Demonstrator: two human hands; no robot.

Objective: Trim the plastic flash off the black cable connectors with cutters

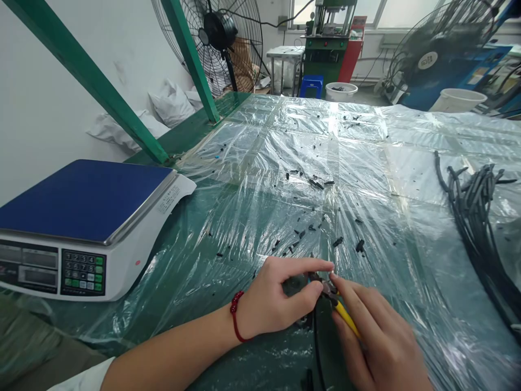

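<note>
Yellow-handled pliers (345, 319) are gripped in my right hand (378, 331), their metal jaws pointing up and left toward my other hand. My left hand (280, 293), with a red beaded bracelet on its wrist, curls its thumb and index finger around the end of a thin black cord (316, 347). The cord runs down from the fingers toward the bottom edge of the view. Both hands meet at the plier jaws, where fingers partly hide the cord's end. Small black scraps (337, 241) lie scattered on the plastic sheet just beyond them.
A digital scale (81, 201) stands at left on the plastic-covered table (244, 217). At right lies a bundle of black cords (480, 217). Green posts (191, 60) rise at the table's far left edge. Behind are fans (220, 32), a press machine (328, 54) and white buckets (341, 92).
</note>
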